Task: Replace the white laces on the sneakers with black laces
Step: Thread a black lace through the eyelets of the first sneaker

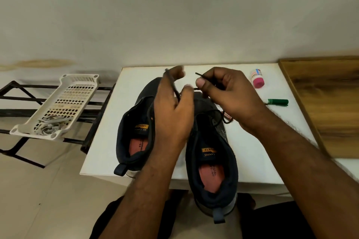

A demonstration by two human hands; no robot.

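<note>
2 sneakers side by side on a table (pixel 252 151)

A basket (pixel 64 101) sat on a rack (pixel 19 101) left of the table; a small bottle (pixel 258 78) and a marker (pixel 277 102) lay right of the sneakers (pixel 136 132).

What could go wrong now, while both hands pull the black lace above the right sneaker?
1. The right sneaker hangs over the near edge of the white table; a hard pull might tip it off.
2. The right hand pinches the black lace near its tip, so it may slip out.
3. The loose loop beside the left hand could tangle.
</note>
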